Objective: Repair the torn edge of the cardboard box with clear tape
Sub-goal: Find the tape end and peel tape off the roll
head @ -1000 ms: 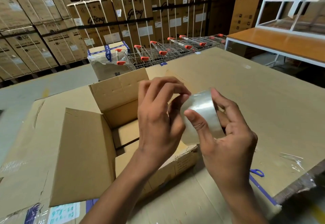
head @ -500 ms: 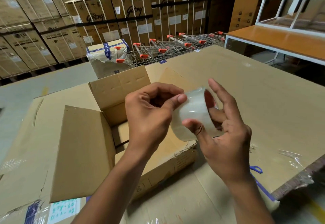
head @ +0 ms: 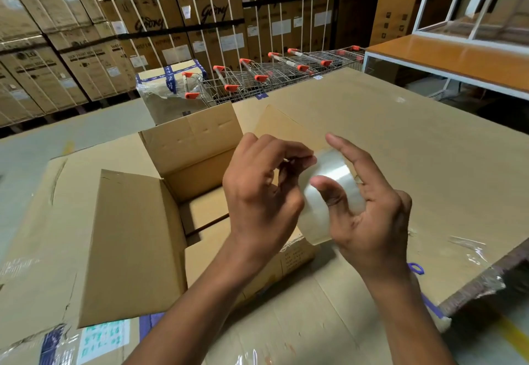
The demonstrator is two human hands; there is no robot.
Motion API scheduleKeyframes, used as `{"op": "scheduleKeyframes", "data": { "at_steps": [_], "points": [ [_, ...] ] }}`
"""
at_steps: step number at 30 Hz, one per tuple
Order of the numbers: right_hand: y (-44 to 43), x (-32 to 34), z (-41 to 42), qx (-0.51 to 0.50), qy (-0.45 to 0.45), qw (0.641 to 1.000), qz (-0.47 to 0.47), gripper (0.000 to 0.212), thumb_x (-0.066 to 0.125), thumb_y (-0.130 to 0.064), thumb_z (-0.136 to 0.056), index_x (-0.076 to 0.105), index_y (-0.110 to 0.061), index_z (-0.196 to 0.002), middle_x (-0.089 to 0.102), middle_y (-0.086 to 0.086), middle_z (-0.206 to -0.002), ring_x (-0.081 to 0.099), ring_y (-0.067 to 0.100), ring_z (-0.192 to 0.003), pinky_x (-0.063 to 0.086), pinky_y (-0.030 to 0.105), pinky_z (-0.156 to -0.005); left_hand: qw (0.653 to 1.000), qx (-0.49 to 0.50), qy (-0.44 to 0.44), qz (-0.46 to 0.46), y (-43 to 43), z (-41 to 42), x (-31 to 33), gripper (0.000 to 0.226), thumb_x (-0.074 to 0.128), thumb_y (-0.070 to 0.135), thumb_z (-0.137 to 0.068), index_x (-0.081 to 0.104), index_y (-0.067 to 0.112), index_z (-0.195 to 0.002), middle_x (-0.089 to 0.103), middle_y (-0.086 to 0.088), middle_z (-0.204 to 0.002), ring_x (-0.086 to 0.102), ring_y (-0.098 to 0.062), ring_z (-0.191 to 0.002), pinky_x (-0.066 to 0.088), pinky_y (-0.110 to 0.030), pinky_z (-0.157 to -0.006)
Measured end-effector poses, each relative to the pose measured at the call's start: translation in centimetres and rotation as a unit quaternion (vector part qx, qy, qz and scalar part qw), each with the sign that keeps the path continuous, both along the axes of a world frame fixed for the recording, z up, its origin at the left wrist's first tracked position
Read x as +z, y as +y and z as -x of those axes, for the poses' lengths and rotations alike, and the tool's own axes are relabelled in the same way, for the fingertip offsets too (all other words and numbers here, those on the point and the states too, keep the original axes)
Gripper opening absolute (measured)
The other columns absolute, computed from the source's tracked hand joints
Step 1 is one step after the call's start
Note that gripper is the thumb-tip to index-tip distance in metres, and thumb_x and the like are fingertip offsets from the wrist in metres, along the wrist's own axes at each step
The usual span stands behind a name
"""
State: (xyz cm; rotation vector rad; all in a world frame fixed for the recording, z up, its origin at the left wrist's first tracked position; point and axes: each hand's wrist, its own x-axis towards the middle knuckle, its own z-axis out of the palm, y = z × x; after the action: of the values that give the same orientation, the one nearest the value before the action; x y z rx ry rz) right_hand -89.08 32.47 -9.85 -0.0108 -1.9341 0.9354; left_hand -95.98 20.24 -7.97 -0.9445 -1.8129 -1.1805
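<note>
A roll of clear tape (head: 333, 181) is held in my right hand (head: 369, 215), thumb on its front and fingers behind it. My left hand (head: 263, 192) is beside it, its fingertips pinched at the roll's top left edge. Whether a tape end is lifted I cannot tell. Below and behind the hands stands an open brown cardboard box (head: 137, 238) with its flaps up. Its near right edge (head: 292, 245) looks ragged under a film of tape.
The box rests on large flat cardboard sheets (head: 400, 147). Loose clear film (head: 469, 250) lies at the sheet's right edge. Behind are a row of shopping trolleys (head: 257, 78), stacked cartons (head: 143, 35), a wrapped parcel (head: 166, 92) and an orange-topped table (head: 458, 61).
Both hands and the roll shifted slightly up and right. My left fingertips went from the roll's face to its top edge, and my right fingers spread wider behind it.
</note>
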Motion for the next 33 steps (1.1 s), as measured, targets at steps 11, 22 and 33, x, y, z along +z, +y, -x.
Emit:
{"op": "scheduleKeyframes", "data": {
  "at_steps": [11,22,33],
  "points": [
    [3.5,-1.0,0.2,0.236,-0.277,0.916,0.169,0.076,0.073,-0.080,-0.063,0.060,-0.042,-0.128,0.064,-0.023,-0.127,0.061,0.005,-0.120,0.053,0.024,-0.093,0.988,-0.034,-0.148,-0.023,0.3,1.2,0.3,0.003,0.075,0.004,-0.089,0.073,0.005,-0.090,0.073,0.002,-0.086,0.069,-0.018,-0.080,0.057,-0.045,-0.069],
    [2.6,-2.1,0.0,0.089,-0.355,0.927,0.085,0.082,0.078,-0.073,-0.064,0.042,-0.051,-0.134,0.066,-0.011,-0.113,0.063,0.016,-0.103,0.055,0.036,-0.085,0.977,-0.015,-0.214,0.009,0.2,2.4,0.2,0.009,0.085,0.002,-0.082,0.082,0.007,-0.088,0.080,0.001,-0.091,0.075,0.000,-0.081,0.063,-0.024,-0.072],
    [2.6,-2.2,1.0,0.087,-0.439,0.890,0.086,0.096,0.070,-0.078,-0.065,0.038,-0.039,-0.147,0.053,-0.010,-0.129,0.049,0.014,-0.112,0.042,0.030,-0.086,0.980,-0.003,-0.170,0.099,-0.6,2.3,0.3,0.016,0.077,-0.009,-0.083,0.073,0.006,-0.089,0.074,0.004,-0.083,0.073,-0.006,-0.078,0.064,-0.039,-0.068]
  ]
}}
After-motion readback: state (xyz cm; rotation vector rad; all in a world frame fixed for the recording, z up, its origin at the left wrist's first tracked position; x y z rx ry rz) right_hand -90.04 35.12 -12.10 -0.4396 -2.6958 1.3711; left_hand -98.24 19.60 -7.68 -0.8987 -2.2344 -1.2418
